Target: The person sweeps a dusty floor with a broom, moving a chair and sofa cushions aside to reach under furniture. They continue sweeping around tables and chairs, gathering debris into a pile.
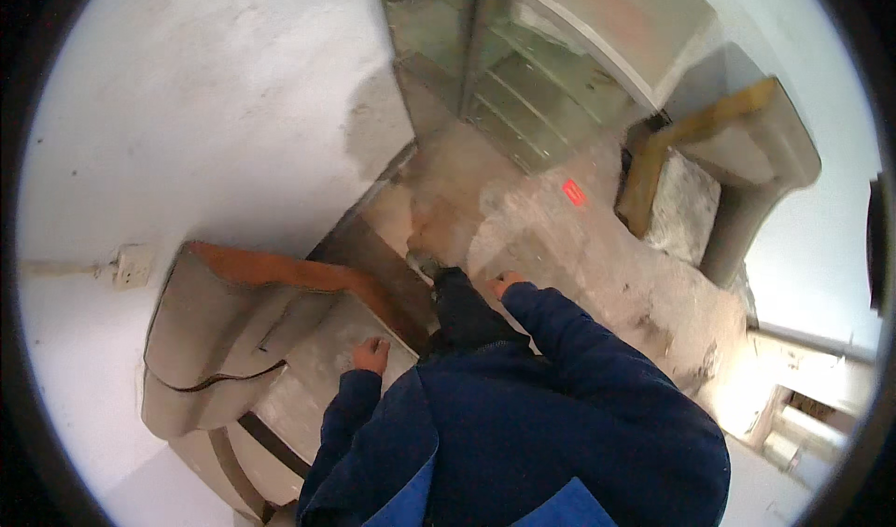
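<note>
My left hand [371, 354] hangs beside my body, fingers loosely bent and slightly apart, with nothing visible in it. Nearest to it is a worn grey-brown armchair [238, 317] with an orange-brown edge, against the wall at left. In front of my right hip, my right hand [507, 282] hangs over the floor, its fingers partly visible and loosely bent. No object shows in it either. Both arms are in dark blue sleeves. One shoe [425, 266] shows below my dark trouser leg.
A glass display cabinet [541, 88] with shelves stands ahead. At right, a second worn armchair [761, 154] holds a pale dusty block or cushion [686, 205]. A small red item [574, 192] lies on the stained floor [597, 256]. A socket [133, 266] is on the left wall.
</note>
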Demonstrator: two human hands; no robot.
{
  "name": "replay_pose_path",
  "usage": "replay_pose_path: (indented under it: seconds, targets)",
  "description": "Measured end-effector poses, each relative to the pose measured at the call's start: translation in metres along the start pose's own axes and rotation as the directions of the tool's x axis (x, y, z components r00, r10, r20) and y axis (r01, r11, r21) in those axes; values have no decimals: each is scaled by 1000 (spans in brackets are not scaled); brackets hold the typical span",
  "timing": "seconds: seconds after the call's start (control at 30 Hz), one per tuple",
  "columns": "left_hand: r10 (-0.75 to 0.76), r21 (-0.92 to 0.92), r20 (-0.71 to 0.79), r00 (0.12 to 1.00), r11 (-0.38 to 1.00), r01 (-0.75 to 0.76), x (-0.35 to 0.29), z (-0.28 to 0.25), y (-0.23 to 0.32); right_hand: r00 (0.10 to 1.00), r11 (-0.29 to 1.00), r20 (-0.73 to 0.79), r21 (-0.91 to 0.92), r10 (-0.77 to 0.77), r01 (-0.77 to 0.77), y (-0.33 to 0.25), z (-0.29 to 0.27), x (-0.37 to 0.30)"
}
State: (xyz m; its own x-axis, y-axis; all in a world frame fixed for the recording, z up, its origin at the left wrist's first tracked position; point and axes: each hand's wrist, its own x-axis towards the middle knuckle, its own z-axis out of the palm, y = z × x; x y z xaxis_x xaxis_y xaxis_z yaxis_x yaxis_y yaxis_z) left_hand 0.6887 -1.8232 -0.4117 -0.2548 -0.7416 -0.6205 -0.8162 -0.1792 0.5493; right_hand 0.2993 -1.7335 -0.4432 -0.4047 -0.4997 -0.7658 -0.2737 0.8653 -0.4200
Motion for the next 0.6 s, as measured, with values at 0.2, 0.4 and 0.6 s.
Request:
replay_pose_path:
  seconds: [0.2,0.4,0.6]
  targets:
    - [-61,265,172,983,964,13,-26,16,-15,999,999,-11,26,38,-38,88,-4,-31]
    - [-36,346,218,975,937,-43,-4,1,31,968,966,-144,188,203,-175,162,6,-35]
    - [80,516,257,963,832,-206,39,8,101,966,916,-122,362,229,-172,202,23,-31]
